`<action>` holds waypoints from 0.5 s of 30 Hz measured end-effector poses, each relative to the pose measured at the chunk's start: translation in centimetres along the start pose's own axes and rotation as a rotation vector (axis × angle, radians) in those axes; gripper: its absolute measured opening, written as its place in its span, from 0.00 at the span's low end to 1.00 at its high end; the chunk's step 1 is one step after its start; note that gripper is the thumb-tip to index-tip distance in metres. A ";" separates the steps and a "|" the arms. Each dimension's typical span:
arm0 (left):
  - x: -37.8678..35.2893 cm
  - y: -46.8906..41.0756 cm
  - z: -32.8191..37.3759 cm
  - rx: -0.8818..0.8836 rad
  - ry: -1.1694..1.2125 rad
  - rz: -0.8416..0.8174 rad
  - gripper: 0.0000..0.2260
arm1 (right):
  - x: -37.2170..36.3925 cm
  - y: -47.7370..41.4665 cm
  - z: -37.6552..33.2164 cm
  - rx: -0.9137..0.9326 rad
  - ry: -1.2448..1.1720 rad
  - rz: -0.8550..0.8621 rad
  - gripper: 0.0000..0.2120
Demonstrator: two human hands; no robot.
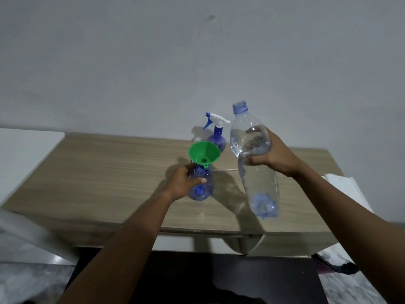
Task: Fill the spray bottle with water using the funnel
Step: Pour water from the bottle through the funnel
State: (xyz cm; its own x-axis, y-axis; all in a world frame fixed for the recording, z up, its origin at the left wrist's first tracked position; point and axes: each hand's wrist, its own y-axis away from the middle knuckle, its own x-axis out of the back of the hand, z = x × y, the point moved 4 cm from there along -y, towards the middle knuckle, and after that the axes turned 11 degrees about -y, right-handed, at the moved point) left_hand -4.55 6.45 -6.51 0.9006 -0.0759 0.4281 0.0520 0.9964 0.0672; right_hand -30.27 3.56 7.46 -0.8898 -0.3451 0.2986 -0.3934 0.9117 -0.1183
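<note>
A blue see-through spray bottle (202, 187) without its head stands on the wooden table (98, 172). A green funnel (204, 154) sits in its neck. My left hand (185, 181) grips this bottle from the left. My right hand (271, 153) holds a large clear water bottle (255, 161), uncapped and lifted off the table, leaning slightly with its mouth up and to the right of the funnel. Water fills most of it.
A second blue spray bottle (215, 132) with a white and blue trigger head stands behind the funnel by the wall. A white sheet (346, 187) lies at the table's right edge. A white surface (26, 154) adjoins the table on the left.
</note>
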 end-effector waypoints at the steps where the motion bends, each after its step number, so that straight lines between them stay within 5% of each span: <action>1: 0.0 0.0 0.0 0.001 0.002 -0.004 0.22 | 0.1 -0.2 0.1 0.024 0.005 0.041 0.34; 15: 0.0 -0.3 0.0 -0.011 -0.046 -0.009 0.22 | -0.8 -1.2 4.1 0.128 -0.034 0.546 0.36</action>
State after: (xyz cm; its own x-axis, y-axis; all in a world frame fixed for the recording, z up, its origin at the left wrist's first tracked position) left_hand -4.53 6.12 -6.56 0.8794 -0.0862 0.4683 0.0647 0.9960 0.0617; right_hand -30.07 1.78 3.46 -0.9782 0.1609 0.1312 0.1039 0.9265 -0.3617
